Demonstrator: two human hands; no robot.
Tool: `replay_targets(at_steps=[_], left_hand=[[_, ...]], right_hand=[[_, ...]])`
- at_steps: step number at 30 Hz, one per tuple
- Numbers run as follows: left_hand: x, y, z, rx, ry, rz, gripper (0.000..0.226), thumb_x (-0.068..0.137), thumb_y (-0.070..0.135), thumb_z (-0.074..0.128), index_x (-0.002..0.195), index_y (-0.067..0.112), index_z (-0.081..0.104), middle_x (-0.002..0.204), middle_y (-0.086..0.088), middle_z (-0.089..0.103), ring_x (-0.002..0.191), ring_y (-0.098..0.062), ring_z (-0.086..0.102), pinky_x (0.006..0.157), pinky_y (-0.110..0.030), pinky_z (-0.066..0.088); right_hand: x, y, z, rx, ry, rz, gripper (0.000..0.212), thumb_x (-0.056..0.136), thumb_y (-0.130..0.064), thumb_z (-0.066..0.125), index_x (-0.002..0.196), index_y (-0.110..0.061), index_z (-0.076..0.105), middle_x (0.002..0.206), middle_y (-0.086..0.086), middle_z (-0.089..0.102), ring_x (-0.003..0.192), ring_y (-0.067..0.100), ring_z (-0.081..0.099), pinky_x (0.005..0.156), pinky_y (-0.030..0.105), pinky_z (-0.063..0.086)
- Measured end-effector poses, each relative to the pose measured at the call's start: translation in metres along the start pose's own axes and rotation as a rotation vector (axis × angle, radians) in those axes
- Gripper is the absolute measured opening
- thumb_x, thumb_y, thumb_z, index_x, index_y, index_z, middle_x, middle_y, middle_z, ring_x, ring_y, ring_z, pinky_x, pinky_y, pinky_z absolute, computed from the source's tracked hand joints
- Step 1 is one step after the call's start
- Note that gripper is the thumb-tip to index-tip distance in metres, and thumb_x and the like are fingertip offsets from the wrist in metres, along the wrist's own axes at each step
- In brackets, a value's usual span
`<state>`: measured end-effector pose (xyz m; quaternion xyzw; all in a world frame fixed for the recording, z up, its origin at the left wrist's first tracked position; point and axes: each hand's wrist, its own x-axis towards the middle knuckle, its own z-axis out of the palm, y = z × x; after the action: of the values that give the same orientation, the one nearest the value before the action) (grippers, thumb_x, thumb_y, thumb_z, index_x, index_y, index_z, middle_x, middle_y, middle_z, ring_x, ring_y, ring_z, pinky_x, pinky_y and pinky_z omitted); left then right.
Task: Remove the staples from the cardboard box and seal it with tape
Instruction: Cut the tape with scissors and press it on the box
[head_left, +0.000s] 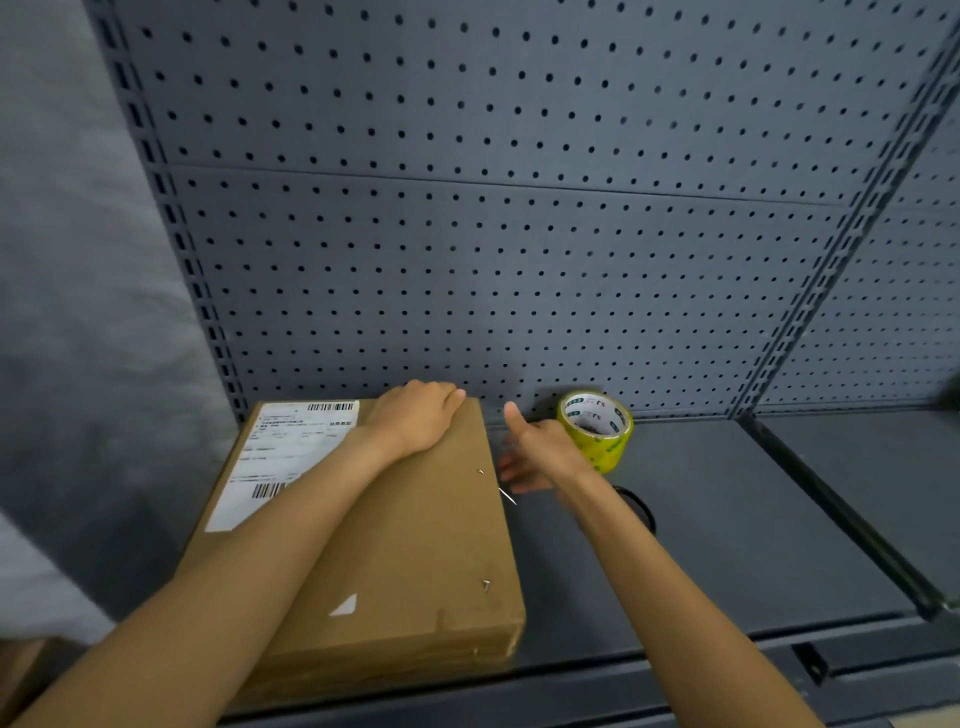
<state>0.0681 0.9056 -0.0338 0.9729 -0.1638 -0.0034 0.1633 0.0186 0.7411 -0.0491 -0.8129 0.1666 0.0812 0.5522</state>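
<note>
A flat brown cardboard box with a white shipping label lies on the dark shelf. Two metal staples show near its right edge, one further back and one near the front. A thin bent staple sticks out past the right edge. My left hand rests on the box's far corner, fingers curled over the back edge. My right hand hovers beside the box's right edge, thumb up and fingers spread, holding nothing. A roll of tape with yellow-green print stands just behind that hand.
The grey pegboard wall rises right behind the box and tape. A dark ring-shaped object lies on the shelf, partly hidden by my right forearm. A raised divider runs along the shelf's right side.
</note>
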Motion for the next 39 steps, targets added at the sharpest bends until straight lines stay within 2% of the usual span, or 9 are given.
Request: replay_targets(at_steps=[8, 16, 19, 22, 26, 29, 32, 35, 39], left_hand=[[-0.006, -0.013, -0.001, 0.009, 0.015, 0.006, 0.041, 0.103, 0.041, 0.025, 0.102, 0.018, 0.058, 0.104, -0.005, 0.064, 0.096, -0.022, 0.058, 0.079, -0.035, 0.042], [-0.005, -0.014, 0.001, 0.025, 0.074, 0.025, 0.038, 0.103, 0.039, 0.027, 0.106, 0.019, 0.060, 0.100, -0.002, 0.063, 0.093, -0.020, 0.057, 0.075, -0.032, 0.038], [-0.004, -0.013, 0.003, 0.034, 0.090, 0.022, 0.036, 0.103, 0.038, 0.028, 0.102, 0.019, 0.059, 0.090, 0.000, 0.061, 0.085, -0.017, 0.056, 0.072, -0.031, 0.037], [-0.004, -0.012, 0.003, 0.039, 0.104, 0.021, 0.035, 0.103, 0.036, 0.028, 0.099, 0.019, 0.059, 0.081, 0.004, 0.056, 0.077, -0.014, 0.052, 0.070, -0.030, 0.035], [-0.004, -0.012, 0.004, 0.045, 0.105, 0.020, 0.035, 0.103, 0.037, 0.028, 0.105, 0.020, 0.059, 0.080, 0.004, 0.056, 0.077, -0.015, 0.053, 0.070, -0.031, 0.036], [-0.003, -0.011, 0.003, 0.051, 0.103, 0.018, 0.036, 0.103, 0.037, 0.028, 0.107, 0.020, 0.059, 0.084, 0.002, 0.059, 0.079, -0.016, 0.055, 0.071, -0.031, 0.037], [-0.004, -0.010, 0.004, 0.048, 0.101, 0.013, 0.036, 0.103, 0.037, 0.028, 0.108, 0.020, 0.059, 0.086, 0.002, 0.060, 0.079, -0.016, 0.055, 0.072, -0.030, 0.037], [-0.005, -0.011, 0.004, 0.039, 0.104, 0.004, 0.035, 0.103, 0.037, 0.029, 0.108, 0.020, 0.059, 0.086, 0.002, 0.059, 0.080, -0.015, 0.053, 0.072, -0.031, 0.037], [-0.005, -0.011, 0.004, 0.034, 0.093, -0.003, 0.035, 0.103, 0.037, 0.029, 0.109, 0.020, 0.059, 0.085, 0.003, 0.057, 0.080, -0.016, 0.053, 0.072, -0.031, 0.037]], right_hand=[[0.007, 0.001, 0.016, 0.070, 0.046, -0.040, 0.032, 0.097, -0.035, 0.052, 0.077, -0.011, 0.057, 0.066, 0.006, 0.063, 0.053, 0.016, 0.058, 0.052, 0.025, 0.047], [0.011, 0.007, 0.033, 0.055, 0.025, -0.009, 0.033, 0.097, -0.034, 0.050, 0.075, -0.012, 0.059, 0.070, 0.008, 0.067, 0.058, 0.017, 0.061, 0.055, 0.026, 0.050], [0.010, 0.006, 0.038, 0.081, 0.014, -0.010, 0.033, 0.098, -0.035, 0.050, 0.077, -0.011, 0.061, 0.069, 0.005, 0.065, 0.061, 0.017, 0.061, 0.059, 0.029, 0.053], [0.006, 0.006, 0.039, 0.079, -0.007, -0.006, 0.037, 0.099, -0.035, 0.047, 0.073, -0.012, 0.057, 0.067, 0.004, 0.061, 0.059, 0.014, 0.058, 0.048, 0.021, 0.045], [0.002, 0.013, 0.039, -0.027, 0.027, -0.047, 0.043, 0.100, -0.029, 0.048, 0.062, -0.010, 0.047, 0.055, 0.001, 0.049, 0.038, 0.004, 0.046, 0.029, 0.010, 0.030], [0.003, 0.016, 0.039, -0.024, 0.012, -0.069, 0.032, 0.099, -0.028, 0.049, 0.078, -0.006, 0.057, 0.060, -0.001, 0.054, 0.046, 0.005, 0.049, 0.030, 0.008, 0.031], [0.003, 0.017, 0.040, 0.050, -0.004, -0.045, 0.018, 0.098, -0.025, 0.052, 0.099, -0.009, 0.058, 0.066, -0.001, 0.058, 0.052, 0.007, 0.055, 0.033, 0.011, 0.036], [0.004, 0.019, 0.040, 0.078, -0.031, -0.031, 0.021, 0.098, -0.020, 0.053, 0.116, -0.009, 0.054, 0.073, 0.002, 0.061, 0.057, 0.012, 0.060, 0.038, 0.017, 0.043], [0.003, 0.021, 0.040, 0.076, -0.054, -0.040, 0.025, 0.097, -0.015, 0.052, 0.121, -0.009, 0.051, 0.079, 0.003, 0.061, 0.059, 0.011, 0.060, 0.039, 0.019, 0.045]])
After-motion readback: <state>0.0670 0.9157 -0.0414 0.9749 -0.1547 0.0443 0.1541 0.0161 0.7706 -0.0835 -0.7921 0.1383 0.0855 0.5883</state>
